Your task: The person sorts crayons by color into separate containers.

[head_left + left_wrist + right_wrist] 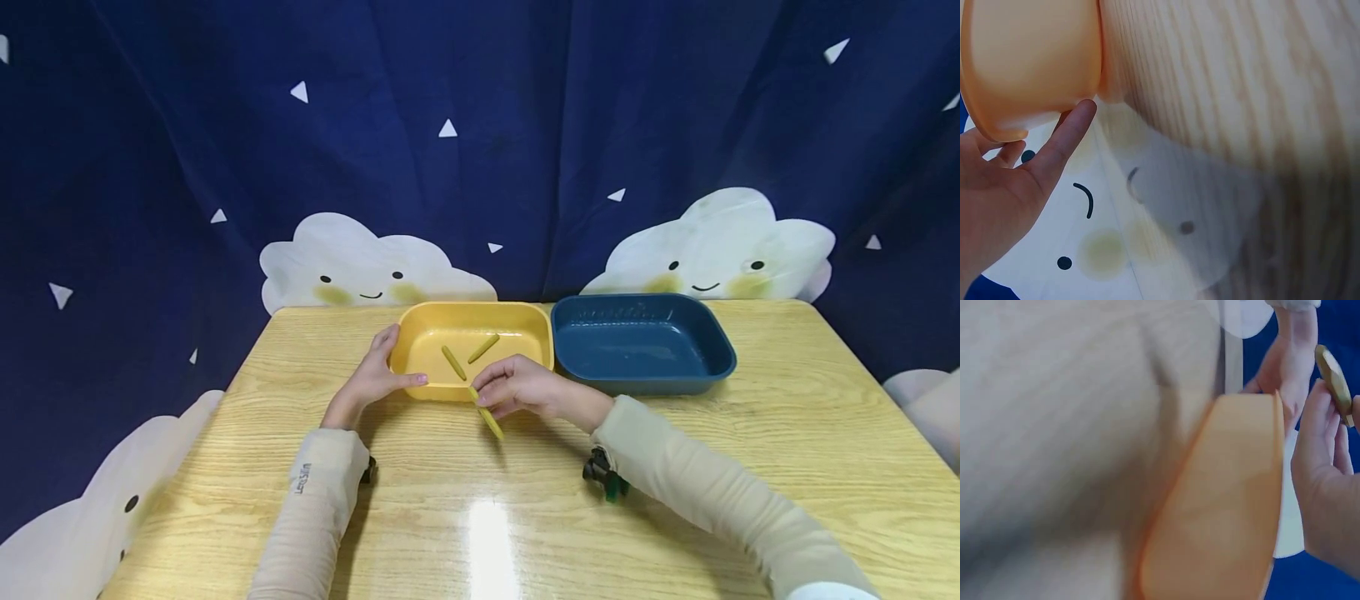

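Note:
My left hand point(371, 375) grips the left end of a yellow plastic basin point(472, 393), its thumb at the front rim and its fingers along the left side. In the left wrist view the thumb point(1063, 147) touches the basin's outer wall. Thumb and fingers of my right hand point(525, 387) pinch a slim yellow-green stick point(491, 423), tilted just in front of the basin's front rim. The right wrist view shows this stick point(1334, 381) between the fingertips. Inside the basin lie two similar sticks, one on the left point(453, 363) and one on the right point(483, 348).
A dark blue basin point(645, 385) stands directly right of the yellow one, near the table's back edge. Both are on a wood-grain table point(420, 517). Behind hangs a navy curtain point(510, 167) with clouds and white triangles. Small dark devices point(600, 471) sit at the wrists.

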Demonstrator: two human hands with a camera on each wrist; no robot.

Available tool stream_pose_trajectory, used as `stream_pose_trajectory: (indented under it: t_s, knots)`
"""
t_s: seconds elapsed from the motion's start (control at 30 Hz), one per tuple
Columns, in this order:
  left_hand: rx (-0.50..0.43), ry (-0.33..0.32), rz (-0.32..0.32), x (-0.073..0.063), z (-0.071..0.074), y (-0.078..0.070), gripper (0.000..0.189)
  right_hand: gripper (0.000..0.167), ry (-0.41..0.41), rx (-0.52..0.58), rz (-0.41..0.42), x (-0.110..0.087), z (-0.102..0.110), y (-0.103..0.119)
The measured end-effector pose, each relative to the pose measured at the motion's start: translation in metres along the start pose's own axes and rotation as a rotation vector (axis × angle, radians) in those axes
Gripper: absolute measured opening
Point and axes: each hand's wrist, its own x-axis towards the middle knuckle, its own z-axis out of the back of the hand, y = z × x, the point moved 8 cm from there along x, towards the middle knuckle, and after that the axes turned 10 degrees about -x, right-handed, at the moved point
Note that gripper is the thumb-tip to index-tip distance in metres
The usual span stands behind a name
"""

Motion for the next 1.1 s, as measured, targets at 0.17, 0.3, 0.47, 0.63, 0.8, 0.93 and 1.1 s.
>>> stream_pose_trajectory:
  t_s: [0.17, 0.3, 0.47, 0.63, 0.8, 0.93, 1.1]
  knots:
    - [0.001, -0.003, -0.001, 0.0, 0.001, 0.001, 0.106, 0.035, -0.037, -0.012, -0.018, 0.006, 0.016, 0.016]
    - [0.0, -0.012, -0.008, 0.001, 0.003, 0.002, 0.107, 0.037, -0.056, -0.043, 0.004, 0.014, 0.029, 0.033]
    - [-0.009, -0.015, -0.011, 0.001, 0.004, 0.004, 0.107, 0.034, -0.039, -0.08, 0.005, 0.024, 0.034, 0.044]
    - [-0.013, -0.012, -0.01, 0.001, 0.004, 0.003, 0.106, 0.03, -0.021, -0.119, -0.022, 0.04, 0.038, 0.048]
    - [-0.011, 0.003, -0.009, 0.001, 0.001, 0.001, 0.106, 0.029, 0.008, -0.158, -0.032, 0.053, 0.042, 0.058]
    - [0.005, 0.0, -0.001, 0.001, 0.002, 0.002, 0.106, 0.027, 0.071, -0.208, -0.035, 0.068, 0.041, 0.067]
    - [0.001, 0.007, 0.009, 0.001, 0.002, 0.002, 0.105, 0.025, 0.106, -0.298, -0.069, 0.088, 0.046, 0.072]
